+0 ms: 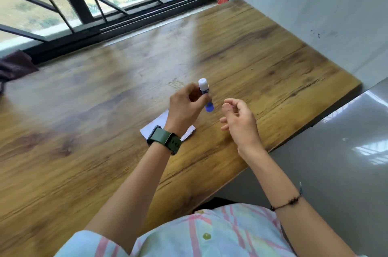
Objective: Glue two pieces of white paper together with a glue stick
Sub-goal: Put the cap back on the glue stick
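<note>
Gripping the glue stick (205, 94), left hand (184, 107) hovers above white paper (161, 125).

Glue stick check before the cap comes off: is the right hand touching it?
Apart. The head view shows wooden table between the right hand and the glue stick.

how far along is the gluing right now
Early. Done: the glue stick is off the table, held by the left hand. In hand: the right hand hovers beside it, empty. Left: the white paper lies under the left wrist, not visibly joined.
</note>
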